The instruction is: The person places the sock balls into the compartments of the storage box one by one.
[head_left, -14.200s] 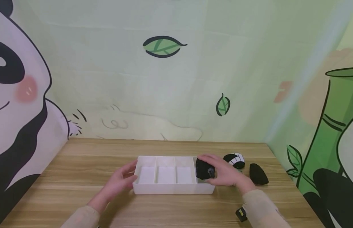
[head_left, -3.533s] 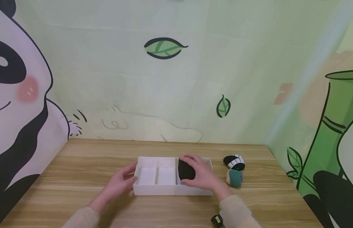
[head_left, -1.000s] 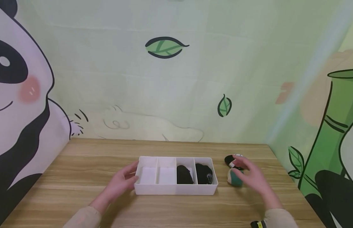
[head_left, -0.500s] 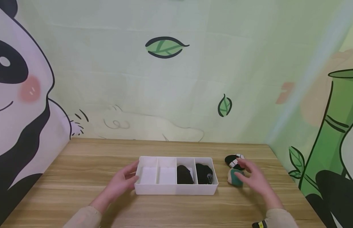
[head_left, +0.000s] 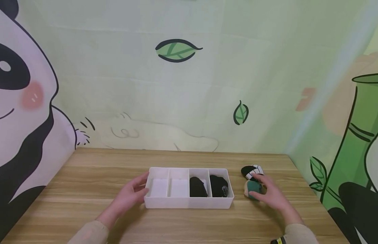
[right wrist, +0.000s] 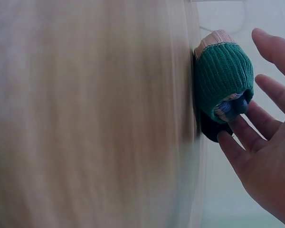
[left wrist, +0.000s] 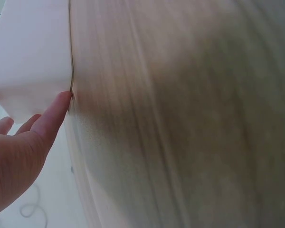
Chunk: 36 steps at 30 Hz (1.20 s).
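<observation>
A white box [head_left: 189, 203] with a row of compartments stands on the table. My left hand [head_left: 129, 193] rests its fingertips against the box's left end; the left wrist view has these fingers [left wrist: 50, 118] nearly straight at the end wall. Rolled black socks [head_left: 219, 185] sit in the two right-hand compartments. To the right of the box lies a green ribbed rolled sock [right wrist: 225, 69] with a pale pink band. My right hand [head_left: 272, 195] is beside it, thumb and fingers spread around it without gripping. Behind it lies a black-and-white rolled sock [head_left: 248, 170].
The wooden table [head_left: 189, 225] runs back to a printed cloth backdrop [head_left: 115, 84] with a panda, leaves and bamboo. A small black-and-yellow object [head_left: 278, 241] shows by the right sleeve. The two left compartments show bare white floors.
Since the earlier frames, black rolled socks have gone into the two right compartments. Over the last second my right hand has lowered slightly around the green sock; my left hand stays at the box.
</observation>
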{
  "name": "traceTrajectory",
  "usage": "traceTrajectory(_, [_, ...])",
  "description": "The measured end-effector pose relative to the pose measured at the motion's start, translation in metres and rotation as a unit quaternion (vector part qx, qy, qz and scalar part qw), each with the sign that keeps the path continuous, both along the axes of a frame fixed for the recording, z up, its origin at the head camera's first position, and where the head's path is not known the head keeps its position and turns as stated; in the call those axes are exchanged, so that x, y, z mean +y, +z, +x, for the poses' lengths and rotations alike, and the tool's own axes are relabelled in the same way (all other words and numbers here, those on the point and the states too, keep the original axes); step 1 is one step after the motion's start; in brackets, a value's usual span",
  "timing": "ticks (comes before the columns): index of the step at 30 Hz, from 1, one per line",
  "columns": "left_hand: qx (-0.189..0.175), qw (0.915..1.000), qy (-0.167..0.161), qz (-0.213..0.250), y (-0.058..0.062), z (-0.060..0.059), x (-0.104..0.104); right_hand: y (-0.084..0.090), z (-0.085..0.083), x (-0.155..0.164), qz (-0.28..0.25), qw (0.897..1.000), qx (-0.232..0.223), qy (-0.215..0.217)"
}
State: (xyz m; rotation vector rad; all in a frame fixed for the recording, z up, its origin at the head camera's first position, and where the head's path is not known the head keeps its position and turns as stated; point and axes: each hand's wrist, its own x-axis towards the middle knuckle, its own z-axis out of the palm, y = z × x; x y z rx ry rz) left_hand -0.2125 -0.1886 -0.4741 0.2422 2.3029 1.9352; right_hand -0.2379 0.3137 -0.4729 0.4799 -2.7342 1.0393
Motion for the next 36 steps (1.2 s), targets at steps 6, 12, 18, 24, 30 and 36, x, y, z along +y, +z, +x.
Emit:
traceTrajectory(6, [0.003,1.0,0.002,-0.005,-0.0005,-0.0005,-0.0001,0.0003,0.0,-0.0006,0.011,1.0,-0.012,-0.003])
traceTrajectory(12, [0.007,1.0,0.002,-0.003,-0.0003,-0.0004,-0.0002,-0.0014,-0.0027,-0.0031,0.018,1.0,-0.009,0.001])
traceTrajectory(18, [0.002,1.0,0.004,-0.001,0.0001,-0.0003,0.0002,-0.0061,-0.005,-0.004,0.016,1.0,0.006,0.016])
traceTrajectory(24, [0.002,0.9999,0.005,-0.009,-0.0003,-0.0006,0.0002,-0.0073,-0.0053,-0.004,0.018,0.999,0.009,0.032])
traceTrajectory(30, [0.0,1.0,0.005,-0.009,0.0007,-0.0002,0.0004,-0.0069,-0.0055,-0.0042,0.023,0.999,0.001,0.038])
traceTrajectory(36, [0.003,1.0,0.004,-0.008,0.0018,0.0007,0.0003,-0.0072,-0.006,-0.0038,0.028,0.999,-0.025,0.027])
